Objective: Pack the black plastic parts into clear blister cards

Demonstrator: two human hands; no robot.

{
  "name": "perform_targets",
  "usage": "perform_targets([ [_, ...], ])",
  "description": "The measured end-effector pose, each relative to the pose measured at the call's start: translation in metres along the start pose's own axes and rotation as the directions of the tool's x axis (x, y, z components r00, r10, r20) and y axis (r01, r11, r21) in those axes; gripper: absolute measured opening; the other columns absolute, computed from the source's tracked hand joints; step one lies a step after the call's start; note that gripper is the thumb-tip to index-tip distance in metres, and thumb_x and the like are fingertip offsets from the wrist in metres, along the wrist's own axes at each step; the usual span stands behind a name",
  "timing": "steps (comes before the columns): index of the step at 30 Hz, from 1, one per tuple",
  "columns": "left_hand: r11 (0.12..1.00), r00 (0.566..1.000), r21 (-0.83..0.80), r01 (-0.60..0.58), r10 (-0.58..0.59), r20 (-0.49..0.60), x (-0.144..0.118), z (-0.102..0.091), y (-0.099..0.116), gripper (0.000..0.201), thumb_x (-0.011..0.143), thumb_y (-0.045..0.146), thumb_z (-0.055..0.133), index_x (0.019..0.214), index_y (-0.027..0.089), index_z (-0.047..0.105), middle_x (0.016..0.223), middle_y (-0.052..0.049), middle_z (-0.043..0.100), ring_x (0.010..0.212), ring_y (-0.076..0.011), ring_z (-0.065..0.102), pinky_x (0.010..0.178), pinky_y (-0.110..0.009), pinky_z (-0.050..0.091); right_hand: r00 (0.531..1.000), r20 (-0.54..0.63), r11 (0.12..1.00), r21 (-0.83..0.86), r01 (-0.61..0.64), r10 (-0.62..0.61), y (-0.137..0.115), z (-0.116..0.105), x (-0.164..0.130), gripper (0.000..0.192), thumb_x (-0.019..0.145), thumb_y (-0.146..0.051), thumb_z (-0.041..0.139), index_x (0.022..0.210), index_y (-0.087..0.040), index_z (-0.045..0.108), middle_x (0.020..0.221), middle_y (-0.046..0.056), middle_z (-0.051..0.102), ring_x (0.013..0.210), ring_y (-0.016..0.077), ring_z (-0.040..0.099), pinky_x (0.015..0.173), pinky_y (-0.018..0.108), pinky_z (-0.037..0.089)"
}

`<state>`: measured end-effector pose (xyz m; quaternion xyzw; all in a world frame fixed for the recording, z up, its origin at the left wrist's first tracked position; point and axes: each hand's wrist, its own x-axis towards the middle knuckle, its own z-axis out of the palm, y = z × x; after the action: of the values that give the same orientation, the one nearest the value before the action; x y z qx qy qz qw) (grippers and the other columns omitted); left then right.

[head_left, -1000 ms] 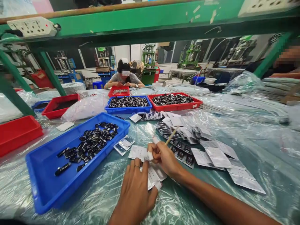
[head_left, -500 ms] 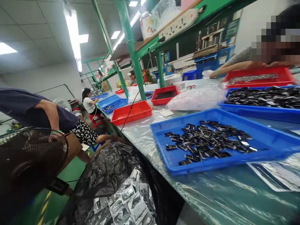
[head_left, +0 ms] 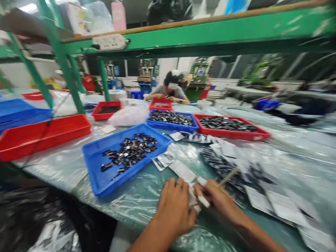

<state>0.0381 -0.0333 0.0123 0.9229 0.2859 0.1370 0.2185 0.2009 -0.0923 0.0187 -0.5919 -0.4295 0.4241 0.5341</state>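
While the picture was smeared by motion, both hands lay close together near the front edge of the bench (head_left: 78,164), which was covered in clear plastic film. The left hand (head_left: 174,206) rested palm down with its fingers bent over a small stack of white packets (head_left: 193,199), pressing them to the film. The right hand (head_left: 219,201) touched the same stack from the other side, its fingers closed round a thin wooden stick (head_left: 229,176) that pointed up and away toward the back edge; taped white fingertips showed at the stack.

Just beyond the hands, toward the middle of the bench, lay a single white packet (head_left: 182,170) and a clear pouch (head_left: 163,161). A blue tray (head_left: 97,168) of small black parts (head_left: 130,152) stood to the left of them, near the front edge. To the right, rows of filled pouches (head_left: 223,168) and blank white packets spread toward the right edge, too blurred to tell apart. Farther back stood a second blue tray (head_left: 172,125) and a red tray (head_left: 231,133), both holding black parts, and at the back edge a person (head_left: 170,91) sat bent over another red tray.
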Motion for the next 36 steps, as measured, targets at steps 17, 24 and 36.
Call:
perform_targets([
  [17, 0.997, 0.997, -0.006, 0.071, -0.072, -0.033, -0.004, 0.007, -0.011, 0.051, 0.083, 0.033, 0.054, 0.130, 0.015, 0.049, 0.137, -0.014, 0.045, 0.133, -0.0329, 0.038, 0.113, -0.051, 0.032, 0.993, -0.084, 0.829, 0.546, 0.120, -0.088, -0.026, 0.042, 0.041, 0.039, 0.076, -0.054, 0.062, 0.068, -0.019, 0.047, 0.044, -0.012, 0.015, 0.039, 0.0048, 0.006, 0.040, 0.020, 0.009],
  [24, 0.997, 0.997, 0.027, 0.071, -0.071, 0.019, -0.004, 0.005, -0.013, 0.055, 0.083, 0.034, 0.050, 0.133, 0.012, 0.047, 0.143, -0.018, 0.042, 0.136, -0.0351, 0.037, 0.114, -0.053, 0.032, 0.994, -0.044, 0.909, 0.403, 0.109, -0.099, -0.021, 0.055, 0.040, 0.045, 0.083, -0.055, 0.057, 0.061, -0.017, 0.050, 0.041, -0.009, 0.022, 0.037, 0.0054, 0.013, 0.039, 0.021, 0.009],
  [36, 0.994, 0.993, 0.020, 0.110, -0.109, -0.032, -0.014, 0.001, -0.007, 0.064, 0.082, 0.038, 0.055, 0.140, 0.014, 0.042, 0.144, -0.016, 0.040, 0.134, -0.0370, 0.035, 0.113, -0.056, 0.030, 0.987, 0.157, 0.896, 0.442, -0.041, -0.033, -0.035, 0.032, 0.008, 0.047, 0.081, -0.056, 0.062, 0.060, -0.017, 0.048, 0.043, -0.011, 0.015, 0.039, 0.0047, 0.007, 0.042, 0.022, 0.009],
])
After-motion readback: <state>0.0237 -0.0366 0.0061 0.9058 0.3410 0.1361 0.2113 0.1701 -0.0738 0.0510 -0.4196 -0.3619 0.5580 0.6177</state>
